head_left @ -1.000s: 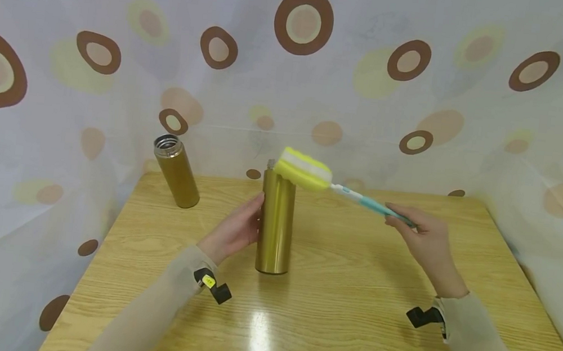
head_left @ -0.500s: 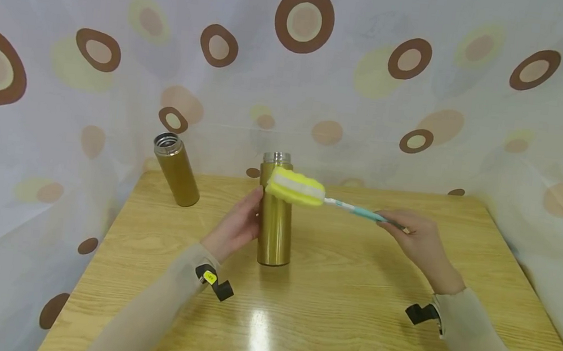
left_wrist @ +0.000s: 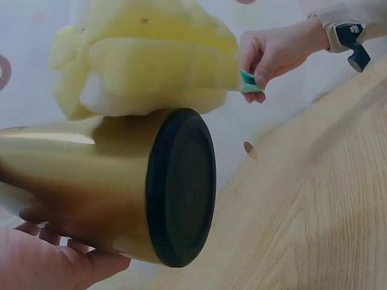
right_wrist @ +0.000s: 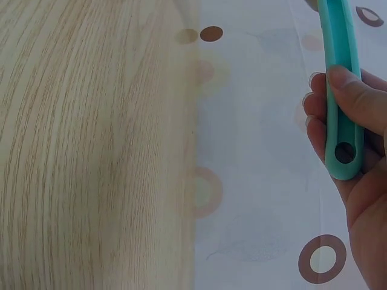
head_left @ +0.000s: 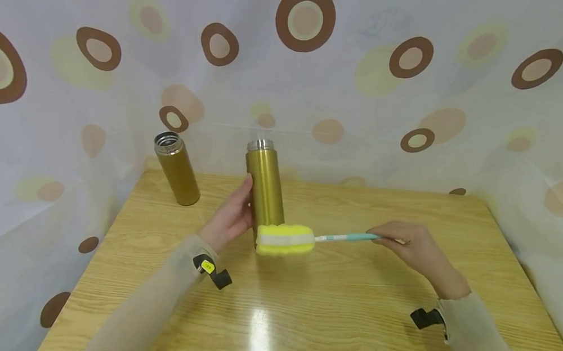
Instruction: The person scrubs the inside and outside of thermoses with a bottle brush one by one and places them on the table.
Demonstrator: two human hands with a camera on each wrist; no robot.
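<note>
My left hand [head_left: 233,216] grips a gold thermos bottle [head_left: 264,185] from its left side. The bottle leans, its silver lidless neck tipped to the left, and its black base [left_wrist: 184,187] shows in the left wrist view. Between thumb and fingers, my right hand [head_left: 404,245] pinches the teal handle [right_wrist: 343,121] of a bottle brush. The brush's yellow and white sponge head [head_left: 285,240] lies across the lower end of the bottle, right at its wall near the base. The bottle's lower edge is partly hidden behind the sponge.
A second gold bottle [head_left: 179,171], lidless with a silver threaded neck, stands at the back left of the wooden table [head_left: 348,329]. Behind the table hangs a white curtain [head_left: 248,99] with brown and beige circles.
The sponge head has moved down the bottle's outside from near its neck to near its base. The bottle has risen slightly and tilted, its neck going left. The right hand has moved lower.
</note>
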